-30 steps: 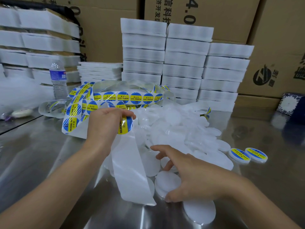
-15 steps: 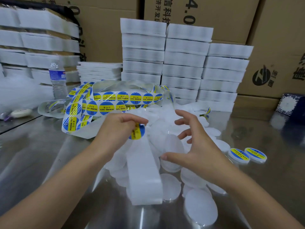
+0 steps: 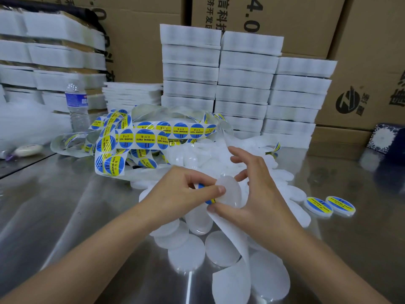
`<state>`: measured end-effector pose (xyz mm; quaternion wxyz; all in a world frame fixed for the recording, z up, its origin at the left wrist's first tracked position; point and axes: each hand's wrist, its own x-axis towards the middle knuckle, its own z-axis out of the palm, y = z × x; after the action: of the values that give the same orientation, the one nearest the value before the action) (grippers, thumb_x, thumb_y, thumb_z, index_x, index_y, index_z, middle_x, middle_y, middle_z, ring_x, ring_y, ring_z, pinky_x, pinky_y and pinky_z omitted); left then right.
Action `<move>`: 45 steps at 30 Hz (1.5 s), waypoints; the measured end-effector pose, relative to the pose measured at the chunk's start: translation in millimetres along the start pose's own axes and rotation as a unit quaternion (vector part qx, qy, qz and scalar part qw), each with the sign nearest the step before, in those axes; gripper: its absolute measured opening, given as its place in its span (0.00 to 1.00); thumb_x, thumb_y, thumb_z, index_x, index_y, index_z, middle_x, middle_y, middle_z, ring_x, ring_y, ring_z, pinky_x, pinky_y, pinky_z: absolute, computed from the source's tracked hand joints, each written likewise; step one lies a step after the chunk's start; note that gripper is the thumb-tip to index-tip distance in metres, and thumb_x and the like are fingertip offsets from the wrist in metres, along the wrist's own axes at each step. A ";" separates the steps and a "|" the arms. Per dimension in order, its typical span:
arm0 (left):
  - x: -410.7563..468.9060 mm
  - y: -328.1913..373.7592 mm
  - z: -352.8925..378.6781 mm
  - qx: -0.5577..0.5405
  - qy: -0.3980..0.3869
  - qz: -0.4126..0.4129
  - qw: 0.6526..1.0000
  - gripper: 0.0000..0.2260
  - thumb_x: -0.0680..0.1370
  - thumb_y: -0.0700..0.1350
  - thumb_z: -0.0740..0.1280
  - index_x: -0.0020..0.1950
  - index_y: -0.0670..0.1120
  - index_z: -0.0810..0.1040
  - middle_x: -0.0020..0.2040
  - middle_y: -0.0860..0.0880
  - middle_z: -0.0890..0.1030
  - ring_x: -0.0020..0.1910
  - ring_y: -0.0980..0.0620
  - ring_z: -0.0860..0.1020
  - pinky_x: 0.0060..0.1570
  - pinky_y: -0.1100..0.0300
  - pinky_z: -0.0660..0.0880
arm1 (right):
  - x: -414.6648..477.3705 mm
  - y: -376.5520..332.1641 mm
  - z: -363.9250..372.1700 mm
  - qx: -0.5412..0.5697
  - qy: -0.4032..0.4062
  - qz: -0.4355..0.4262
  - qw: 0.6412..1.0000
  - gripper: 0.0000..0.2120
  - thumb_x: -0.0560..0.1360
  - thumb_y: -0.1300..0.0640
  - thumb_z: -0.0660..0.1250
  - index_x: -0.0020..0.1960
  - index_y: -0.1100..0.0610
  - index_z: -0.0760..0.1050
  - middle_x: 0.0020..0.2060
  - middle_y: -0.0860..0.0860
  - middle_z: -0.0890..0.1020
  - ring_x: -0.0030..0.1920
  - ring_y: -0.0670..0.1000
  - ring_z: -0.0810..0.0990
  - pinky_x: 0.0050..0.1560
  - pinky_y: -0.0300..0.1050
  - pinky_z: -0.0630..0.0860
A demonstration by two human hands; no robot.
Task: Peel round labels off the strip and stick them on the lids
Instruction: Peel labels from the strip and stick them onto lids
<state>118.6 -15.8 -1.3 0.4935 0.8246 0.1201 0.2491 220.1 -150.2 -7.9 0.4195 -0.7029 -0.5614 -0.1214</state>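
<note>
My left hand (image 3: 184,191) pinches a blue-and-yellow round label (image 3: 207,199) between thumb and fingers. Right beside it my right hand (image 3: 258,194) holds a white lid (image 3: 229,189) upright between thumb and fingers, its edge against the label. A bare white backing strip (image 3: 234,260) hangs from between the hands down to the table. The label strip (image 3: 144,137), full of round labels, lies tangled behind the hands. A heap of plain white lids (image 3: 192,255) spreads over the metal table (image 3: 65,216). Two labelled lids (image 3: 329,206) lie to the right.
Stacks of white foam trays (image 3: 243,84) stand behind the pile, more trays (image 3: 50,60) at the left. A water bottle (image 3: 76,106) stands at the back left. Cardboard boxes (image 3: 361,51) line the rear wall. A patterned box (image 3: 382,138) sits far right.
My right hand picked a lid from the pile and raised it. My left hand brought the peeled label rightward and down until the two met over the heap.
</note>
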 end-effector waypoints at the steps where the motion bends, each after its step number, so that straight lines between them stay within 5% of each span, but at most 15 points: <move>1: -0.3 -0.6 0.4 0.001 -0.001 0.008 1.000 0.03 0.70 0.52 0.72 0.37 0.61 0.85 0.35 0.53 0.84 0.34 0.55 0.73 0.38 0.59 0.72 | 0.4 0.1 0.6 -0.013 0.003 -0.009 1.000 0.43 0.62 0.46 0.75 0.61 0.23 0.49 0.59 0.31 0.61 0.53 0.35 0.67 0.56 0.43 0.68; 6: 1.0 -2.1 1.2 0.001 0.030 0.023 0.999 0.08 0.73 0.45 0.72 0.38 0.58 0.85 0.34 0.55 0.84 0.32 0.60 0.75 0.36 0.68 0.71 | 0.3 1.1 2.8 -0.040 0.051 -0.037 0.997 0.40 0.63 0.46 0.75 0.63 0.27 0.52 0.58 0.32 0.64 0.54 0.35 0.66 0.55 0.38 0.64; 10: 3.1 -0.3 -0.9 -0.096 0.053 -0.029 0.994 0.05 0.74 0.43 0.71 0.43 0.50 0.86 0.37 0.49 0.86 0.34 0.57 0.80 0.37 0.67 0.76 | 4.3 -5.1 -4.9 0.095 0.162 0.019 0.982 0.17 0.67 0.47 0.71 0.54 0.38 0.72 0.51 0.39 0.74 0.47 0.41 0.74 0.48 0.28 0.67; 13: 4.3 1.0 -3.3 -0.135 0.041 -0.061 0.988 0.06 0.74 0.43 0.70 0.46 0.45 0.86 0.42 0.45 0.86 0.39 0.54 0.81 0.44 0.60 0.79 | 8.0 -7.1 -14.9 0.201 0.205 0.059 0.956 0.04 0.70 0.53 0.70 0.40 0.44 0.79 0.41 0.40 0.78 0.40 0.42 0.74 0.41 0.30 0.68; 17: 5.2 0.6 -4.5 -0.153 0.032 -0.079 0.985 0.05 0.74 0.45 0.70 0.44 0.46 0.85 0.42 0.48 0.86 0.39 0.57 0.80 0.42 0.63 0.78 | 10.7 -8.5 -21.7 0.296 0.188 0.159 0.923 0.11 0.71 0.59 0.70 0.34 0.46 0.82 0.36 0.42 0.81 0.36 0.40 0.74 0.38 0.32 0.71; 20: 5.0 1.1 -5.6 -0.172 0.036 -0.079 0.981 0.06 0.72 0.46 0.70 0.43 0.47 0.86 0.43 0.46 0.86 0.39 0.58 0.80 0.38 0.68 0.77 | 12.1 -7.6 -23.0 0.311 0.161 0.236 0.906 0.10 0.69 0.56 0.70 0.32 0.46 0.82 0.27 0.41 0.78 0.29 0.39 0.70 0.29 0.29 0.68; 23: 4.1 3.1 -6.3 -0.177 0.032 -0.071 0.981 0.12 0.67 0.51 0.71 0.45 0.46 0.86 0.46 0.45 0.86 0.40 0.57 0.80 0.39 0.66 0.76 | 12.5 -7.6 -22.1 0.299 0.143 0.277 0.902 0.04 0.66 0.52 0.71 0.33 0.47 0.82 0.26 0.43 0.74 0.29 0.42 0.68 0.31 0.34 0.67; 28: 4.5 4.7 -6.8 -0.179 0.047 -0.076 0.980 0.05 0.73 0.46 0.70 0.43 0.48 0.86 0.44 0.44 0.85 0.36 0.60 0.79 0.35 0.70 0.75 | 13.6 -8.0 -19.4 0.290 0.137 0.285 0.903 0.05 0.68 0.54 0.71 0.33 0.49 0.83 0.26 0.42 0.76 0.27 0.39 0.69 0.29 0.29 0.67; 34: 3.1 8.0 -7.0 -0.177 0.052 -0.069 0.980 0.08 0.74 0.46 0.70 0.37 0.54 0.86 0.36 0.51 0.85 0.33 0.64 0.78 0.34 0.71 0.74 | 12.0 -10.2 -19.4 0.289 0.121 0.278 0.908 0.06 0.68 0.53 0.71 0.32 0.47 0.83 0.27 0.39 0.79 0.27 0.37 0.71 0.29 0.27 0.67; 45: 2.7 11.4 -6.9 -0.185 0.056 -0.079 0.978 0.09 0.74 0.45 0.70 0.36 0.53 0.86 0.38 0.52 0.85 0.34 0.64 0.78 0.32 0.71 0.74 | 12.4 -10.8 -18.3 0.284 0.111 0.279 0.911 0.04 0.67 0.51 0.71 0.34 0.45 0.83 0.28 0.40 0.79 0.28 0.36 0.72 0.28 0.28 0.68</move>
<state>116.7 -14.9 12.0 0.6479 0.6918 0.1642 0.2734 220.2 -154.8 16.3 0.6778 -0.6642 -0.3029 0.0877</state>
